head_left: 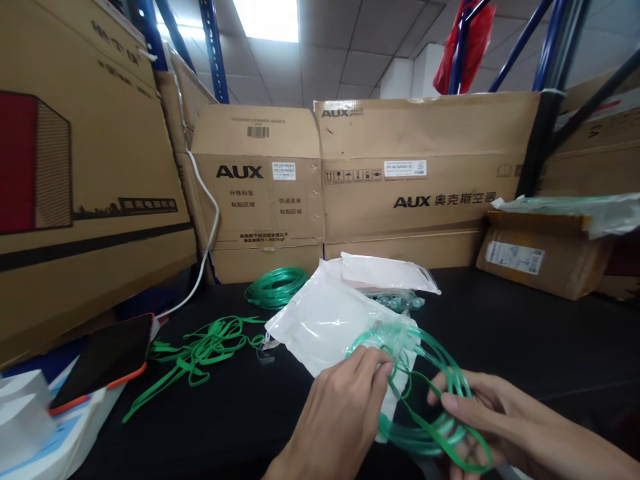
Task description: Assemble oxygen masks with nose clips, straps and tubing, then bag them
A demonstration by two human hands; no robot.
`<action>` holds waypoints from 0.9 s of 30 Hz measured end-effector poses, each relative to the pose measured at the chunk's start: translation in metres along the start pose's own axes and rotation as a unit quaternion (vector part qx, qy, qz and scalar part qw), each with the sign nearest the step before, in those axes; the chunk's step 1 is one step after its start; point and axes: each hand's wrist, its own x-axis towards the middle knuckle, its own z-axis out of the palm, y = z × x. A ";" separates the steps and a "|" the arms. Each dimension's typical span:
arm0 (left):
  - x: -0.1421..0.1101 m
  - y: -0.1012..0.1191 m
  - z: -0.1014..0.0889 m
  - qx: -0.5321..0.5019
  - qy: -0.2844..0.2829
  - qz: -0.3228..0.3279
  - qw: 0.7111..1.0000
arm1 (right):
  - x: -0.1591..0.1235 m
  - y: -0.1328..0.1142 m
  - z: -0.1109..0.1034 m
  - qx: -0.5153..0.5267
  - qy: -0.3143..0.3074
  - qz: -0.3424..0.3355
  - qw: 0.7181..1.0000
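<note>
A coil of translucent green plastic tubing (453, 373) hangs between my two hands, above the table and partly over a white plastic pouch (320, 317). My right hand (485, 413) wraps around the coil's right side, thumb on top. My left hand (340, 407) is closed in a pinch at the coil's left, where a flat green strap (425, 427) leads up to its fingertips. The strap loops down across the coil toward my right hand. Clear plastic (400, 340), its exact shape unclear, lies just beyond my left fingertips.
Loose green straps (215, 347) lie tangled on the black table (240, 420). Another tubing coil (277, 287) sits behind them. At left are a phone (107, 360) and white blocks (23, 407). Cardboard panels (260, 220) line the back; an opened box (540, 253) stands right.
</note>
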 end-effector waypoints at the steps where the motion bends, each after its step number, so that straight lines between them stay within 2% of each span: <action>1: 0.000 0.000 0.000 0.000 0.000 -0.002 1.000 | 0.001 -0.003 -0.001 0.000 -0.012 -0.011 1.000; 5: 0.000 0.001 0.000 -0.004 0.008 0.009 1.000 | 0.002 -0.011 -0.001 0.013 -0.002 -0.037 0.999; 9: 0.001 0.000 0.004 0.007 0.018 0.050 0.999 | 0.006 -0.003 0.007 0.034 0.026 -0.055 0.998; 14: -0.001 -0.001 0.010 0.007 0.013 0.099 0.995 | 0.025 0.013 0.022 0.040 -0.038 -0.059 0.997; 17: -0.001 -0.002 0.011 0.016 0.008 0.117 0.993 | 0.032 0.009 0.027 0.021 -0.069 -0.065 0.995; 19: -0.001 -0.001 0.010 0.014 0.009 0.098 0.995 | 0.029 0.002 0.028 0.014 -0.069 -0.062 0.996; 21: -0.001 0.000 0.008 0.004 0.009 0.072 0.997 | 0.020 -0.006 0.028 0.028 -0.036 -0.048 0.998; 24: -0.002 0.000 0.008 -0.002 0.009 0.050 0.999 | 0.004 -0.013 0.025 0.064 0.052 -0.018 0.996; 27: -0.002 -0.001 0.009 0.023 0.016 0.076 0.997 | 0.001 -0.010 0.023 0.083 0.084 -0.006 0.993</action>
